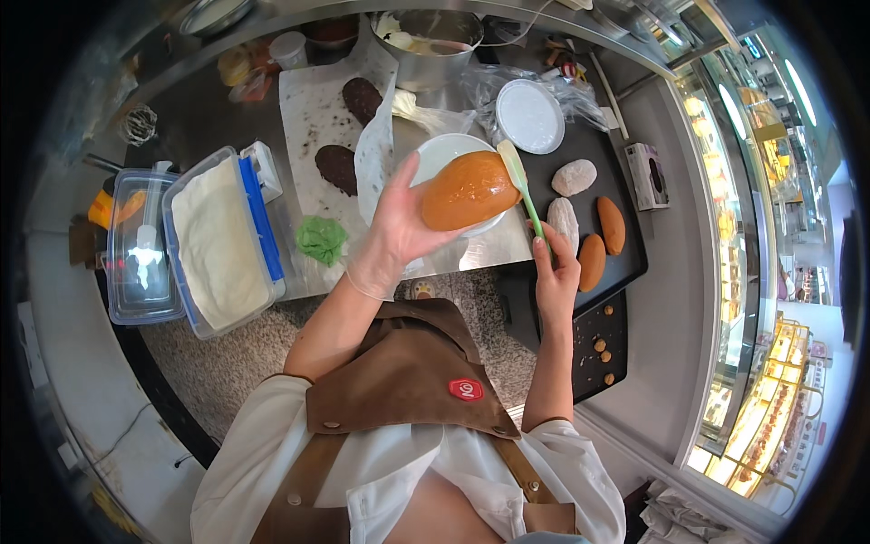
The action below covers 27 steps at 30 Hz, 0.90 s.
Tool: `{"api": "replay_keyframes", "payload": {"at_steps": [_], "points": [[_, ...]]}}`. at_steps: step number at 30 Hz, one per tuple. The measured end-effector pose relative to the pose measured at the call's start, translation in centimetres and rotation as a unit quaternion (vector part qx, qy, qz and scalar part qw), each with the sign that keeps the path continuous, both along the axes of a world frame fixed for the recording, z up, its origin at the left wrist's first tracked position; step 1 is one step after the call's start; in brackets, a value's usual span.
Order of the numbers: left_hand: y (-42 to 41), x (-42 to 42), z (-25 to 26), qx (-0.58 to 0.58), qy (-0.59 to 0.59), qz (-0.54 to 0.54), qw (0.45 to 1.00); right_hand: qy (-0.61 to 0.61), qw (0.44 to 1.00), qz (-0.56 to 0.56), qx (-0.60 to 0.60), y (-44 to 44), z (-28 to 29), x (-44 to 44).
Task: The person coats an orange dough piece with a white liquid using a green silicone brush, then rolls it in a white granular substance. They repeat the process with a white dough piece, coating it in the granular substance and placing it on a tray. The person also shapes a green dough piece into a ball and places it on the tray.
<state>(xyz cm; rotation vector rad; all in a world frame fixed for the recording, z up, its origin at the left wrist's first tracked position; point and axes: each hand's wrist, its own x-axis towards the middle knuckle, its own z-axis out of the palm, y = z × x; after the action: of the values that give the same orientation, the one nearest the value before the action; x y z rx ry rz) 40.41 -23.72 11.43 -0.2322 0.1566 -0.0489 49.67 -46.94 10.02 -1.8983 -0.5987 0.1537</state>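
Note:
In my left hand [401, 221], which wears a clear plastic glove, lies a large glossy orange-brown oval bun [469, 191]. My right hand [557, 272] grips the green handle of a spatula or brush [529, 200]; its pale head touches the bun's right end. Below the bun is a white bowl [445, 147], partly hidden by it. To the right, a black baking tray [622, 272] holds two smaller orange-brown buns [592, 262] and two white-powdered ones [574, 178]. Left of the bowl, dark oval buns [336, 169] lie on baking paper [306, 102].
A clear tub of pale dough or cream [221, 245] and a lidded clear box [144, 258] stand left, near green crumpled material [321, 241]. A metal mixing bowl [431, 68] stands behind, with a round white lid [529, 115] to its right. Small round pieces sit on a lower tray [581, 367].

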Motion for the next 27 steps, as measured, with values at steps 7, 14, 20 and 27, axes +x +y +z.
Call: {"api": "replay_keyframes", "payload": {"at_steps": [7,14,20,27], "points": [[-0.2,0.8,-0.3,0.011,0.027,0.051,0.998,-0.031,0.998,0.023,-0.049,0.9,1.8,-3.0],[1.1,0.4,-1.1,0.059,0.054,0.109,0.991,-0.122,0.989,0.022,-0.076,-0.4,2.1,-3.1],[2.2,0.4,-0.3,0.028,0.011,0.158,0.987,-0.104,0.98,-0.056,-0.158,0.2,-2.1,0.8],[2.6,0.5,-0.3,0.034,-0.025,0.184,0.982,-0.167,0.925,0.006,-0.341,4.1,-5.6,0.7]]}}
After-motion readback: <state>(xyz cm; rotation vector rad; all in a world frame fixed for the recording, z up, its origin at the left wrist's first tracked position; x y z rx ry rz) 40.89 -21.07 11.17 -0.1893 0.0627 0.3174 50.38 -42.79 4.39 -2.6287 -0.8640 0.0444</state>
